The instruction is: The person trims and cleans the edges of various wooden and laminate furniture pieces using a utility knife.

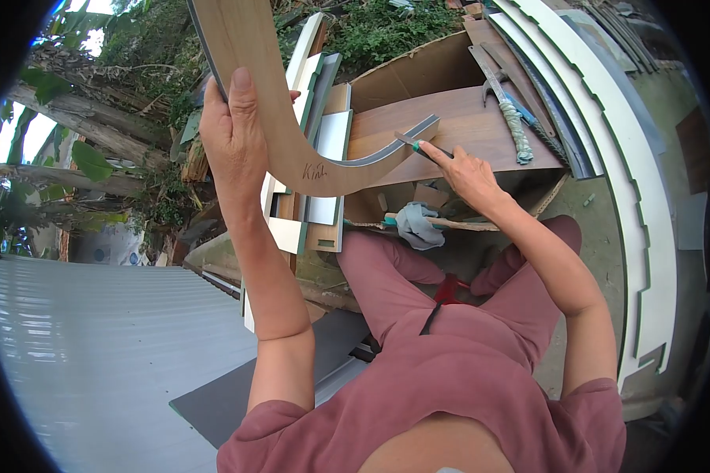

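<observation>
Outdoors at the counter (469, 118), left hand (230, 138) gripped the curved wood strip (323, 177), right hand (465, 175) pinched a green-handled blade (412, 143) at its tip

A hammer (506, 104) with a wrapped handle lies on a brown board worktop (469, 118) backed by cardboard (418, 71). A grey glove (418, 225) sits below the board's edge. White, green-edged panels (333, 142) are stacked to the left, long notched white strips (631, 158) curve along the right, and corrugated metal sheeting (95, 339) lies beneath bare tree trunks (79, 118).
</observation>
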A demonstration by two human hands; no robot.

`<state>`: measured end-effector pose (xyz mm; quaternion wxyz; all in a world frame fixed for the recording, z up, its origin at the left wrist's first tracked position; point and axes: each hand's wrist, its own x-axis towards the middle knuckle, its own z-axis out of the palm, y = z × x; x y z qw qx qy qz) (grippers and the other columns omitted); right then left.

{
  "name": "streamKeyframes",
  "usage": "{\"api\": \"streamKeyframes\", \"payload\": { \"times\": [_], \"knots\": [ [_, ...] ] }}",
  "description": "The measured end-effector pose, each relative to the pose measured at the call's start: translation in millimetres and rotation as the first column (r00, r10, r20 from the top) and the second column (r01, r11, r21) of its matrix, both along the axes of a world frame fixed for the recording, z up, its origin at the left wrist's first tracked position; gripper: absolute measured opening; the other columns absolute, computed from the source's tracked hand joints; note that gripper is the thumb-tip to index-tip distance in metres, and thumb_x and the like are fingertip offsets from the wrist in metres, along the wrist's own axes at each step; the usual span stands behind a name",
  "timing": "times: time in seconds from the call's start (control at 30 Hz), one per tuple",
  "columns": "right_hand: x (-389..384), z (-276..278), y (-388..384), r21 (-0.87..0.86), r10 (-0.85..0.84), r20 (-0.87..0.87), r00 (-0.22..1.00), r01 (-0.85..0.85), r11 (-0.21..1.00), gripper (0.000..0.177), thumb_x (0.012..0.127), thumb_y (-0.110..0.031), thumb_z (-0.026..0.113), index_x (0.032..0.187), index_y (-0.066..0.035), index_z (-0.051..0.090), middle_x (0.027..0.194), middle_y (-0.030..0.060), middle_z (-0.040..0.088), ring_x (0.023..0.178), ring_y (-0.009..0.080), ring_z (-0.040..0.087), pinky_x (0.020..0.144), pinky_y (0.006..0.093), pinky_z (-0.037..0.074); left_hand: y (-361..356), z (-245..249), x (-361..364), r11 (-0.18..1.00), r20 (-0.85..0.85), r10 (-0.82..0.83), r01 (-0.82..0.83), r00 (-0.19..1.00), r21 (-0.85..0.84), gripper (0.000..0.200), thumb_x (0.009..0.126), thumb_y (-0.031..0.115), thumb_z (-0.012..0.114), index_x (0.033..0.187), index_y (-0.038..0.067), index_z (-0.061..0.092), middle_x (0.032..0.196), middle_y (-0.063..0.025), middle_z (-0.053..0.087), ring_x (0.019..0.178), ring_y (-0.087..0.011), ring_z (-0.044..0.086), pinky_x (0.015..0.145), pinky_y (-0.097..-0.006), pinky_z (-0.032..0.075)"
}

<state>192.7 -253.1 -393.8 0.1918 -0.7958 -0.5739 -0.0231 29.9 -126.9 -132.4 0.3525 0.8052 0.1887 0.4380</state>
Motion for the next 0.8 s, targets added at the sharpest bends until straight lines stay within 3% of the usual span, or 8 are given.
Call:
{"api": "streamKeyframes", "payload": {
  "times": [0.17,0.23,0.33,0.5,0.57,0.67,0.7,0.8],
  "knots": [
    [68.2,-47.0,0.2,-0.082,-0.138,-0.179,0.974,0.125,0.989,0.056,0.091,-0.021,0.05,0.141,-0.033,0.029,0.085,0.0204,0.058,0.075,0.0395,0.062,0.066,0.0485,0.05,15.4,15.6,22.7,0.996,-0.106,-0.063,0.068,0.992,0.051,0.047,0.093,0.046,0.046,0.098,-0.001,0.05,0.074,-0.0111,0.064,0.066,-0.0154,0.066,0.053,-0.0239,0.051],
    [72.9,-49.5,-0.6,-0.12,-0.183,-0.291,0.939,0.154,0.981,0.054,0.091,-0.024,0.051,0.14,-0.034,0.03,0.088,0.0216,0.058,0.083,0.043,0.061,0.073,0.0518,0.048,17.4,20.4,32.8,0.998,-0.162,-0.013,0.023,0.987,0.055,0.049,0.094,0.049,0.043,0.104,0.002,0.05,0.073,-0.0116,0.065,0.063,-0.0125,0.062,0.056,-0.0246,0.048],
    [44.3,-25.7,4.5,-0.034,-0.194,-0.373,0.907,0.196,0.98,0.054,0.091,-0.025,0.051,0.14,-0.035,0.03,0.09,0.022,0.058,0.084,0.0428,0.061,0.073,0.052,0.048,22.8,24.6,44.9,0.998,-0.182,0.006,0.006,0.983,0.067,0.05,0.093,0.051,0.043,0.102,0.002,0.05,0.072,-0.0112,0.065,0.063,-0.0116,0.061,0.055,-0.0244,0.048],
    [29.6,-20.7,15.0,0.001,-0.099,-0.342,0.935,0.106,0.994,0.054,0.092,-0.025,0.051,0.14,-0.034,0.029,0.091,0.0218,0.058,0.084,0.0422,0.061,0.072,0.0518,0.049,26.2,27.4,56.5,0.994,-0.194,-0.037,0.056,0.98,0.095,0.051,0.093,0.051,0.045,0.1,0.001,0.051,0.071,-0.0103,0.064,0.063,-0.0113,0.061,0.054,-0.0244,0.049],
    [45.8,-27.2,14.9,-0.142,-0.254,-0.361,0.898,0.216,0.966,0.052,0.092,-0.024,0.05,0.139,-0.032,0.031,0.093,0.023,0.06,0.087,0.0424,0.061,0.075,0.0516,0.048,26.0,26.8,57.6,0.992,-0.196,-0.047,0.068,0.979,0.105,0.051,0.093,0.051,0.045,0.1,0.001,0.051,0.071,-0.0102,0.064,0.063,-0.0115,0.061,0.054,-0.0244,0.049],
    [57.6,-26.6,6.7,-0.174,-0.263,-0.454,0.851,0.206,0.963,0.05,0.092,-0.024,0.049,0.139,-0.027,0.031,0.096,0.0252,0.061,0.091,0.0438,0.06,0.079,0.0513,0.046,27.9,26.3,60.3,0.996,-0.165,-0.068,0.076,0.984,0.044,0.05,0.092,0.051,0.046,0.101,0.001,0.051,0.073,-0.0109,0.065,0.065,-0.0132,0.063,0.057,-0.0252,0.051],
    [56.6,-26.0,4.6,-0.176,-0.265,-0.446,0.855,0.207,0.963,0.05,0.092,-0.024,0.049,0.139,-0.027,0.031,0.096,0.0252,0.061,0.091,0.0438,0.06,0.079,0.0513,0.046,29.8,25.9,60.4,0.994,-0.131,-0.101,0.095,0.986,-0.05,0.052,0.092,0.051,0.047,0.103,0.001,0.051,0.079,-0.0125,0.065,0.069,-0.0151,0.064,0.058,-0.026,0.051],
    [35.9,-14.7,-7.1,0.003,-0.148,-0.696,0.703,0.209,0.978,0.051,0.092,-0.025,0.047,0.14,-0.02,0.029,0.106,0.0278,0.058,0.099,0.0462,0.054,0.083,0.0484,0.043,29.7,22.7,59.7,0.943,-0.01,-0.205,0.195,0.979,-0.269,0.057,0.089,0.054,0.049,0.102,-0.001,0.053,0.088,-0.0137,0.064,0.074,-0.0166,0.065,0.063,-0.0277,0.053]
  ]
}}
